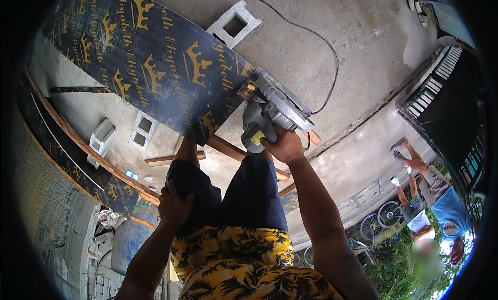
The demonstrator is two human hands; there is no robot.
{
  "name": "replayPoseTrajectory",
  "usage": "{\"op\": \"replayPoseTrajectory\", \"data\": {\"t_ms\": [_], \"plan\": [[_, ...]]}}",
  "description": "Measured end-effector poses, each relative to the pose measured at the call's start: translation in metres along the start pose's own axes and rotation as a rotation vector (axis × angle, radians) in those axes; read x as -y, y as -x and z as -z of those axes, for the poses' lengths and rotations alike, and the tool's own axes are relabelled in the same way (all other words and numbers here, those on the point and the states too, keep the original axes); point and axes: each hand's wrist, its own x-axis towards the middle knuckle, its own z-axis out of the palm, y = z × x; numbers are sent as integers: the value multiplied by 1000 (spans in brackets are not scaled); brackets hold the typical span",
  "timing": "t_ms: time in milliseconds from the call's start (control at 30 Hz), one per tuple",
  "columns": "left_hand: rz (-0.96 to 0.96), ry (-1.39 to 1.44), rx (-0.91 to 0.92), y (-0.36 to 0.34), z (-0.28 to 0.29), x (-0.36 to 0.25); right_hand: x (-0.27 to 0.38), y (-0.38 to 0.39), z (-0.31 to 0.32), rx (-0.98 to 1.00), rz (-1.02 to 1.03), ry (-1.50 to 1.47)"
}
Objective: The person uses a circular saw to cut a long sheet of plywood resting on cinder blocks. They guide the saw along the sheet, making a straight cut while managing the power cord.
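My right hand is closed on the grey handle of a circular saw, which sits at the right end of a dark printed panel with gold crown motifs. A pale haze lies over the panel's lower right part. Beneath that end runs a wooden batten. My left hand rests against my left thigh, its fingers apart and holding nothing.
Concrete blocks lie beside and below the panel. A black cord runs over the concrete floor. Long boards line the left side. Two people are at the right, near bicycles and a dark gate.
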Motion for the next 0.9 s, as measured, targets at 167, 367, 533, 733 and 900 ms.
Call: {"op": "replayPoseTrajectory", "data": {"t_ms": [167,367,533,733,900], "plan": [[-6,2,1,-1,-2,-3,1,-1,5,18,-1,-13],[-1,-27,21,4,-5,-22,-1,3,0,-12,-5,-70],[22,-100,63,3,-13,-39,-1,3,9,56,-39,-37],[62,-185,96,2,-25,-57,-5,1,11,106,-36,-63],[40,-180,96,4,-32,-63,-3,1,9,96,-37,-105]]}}
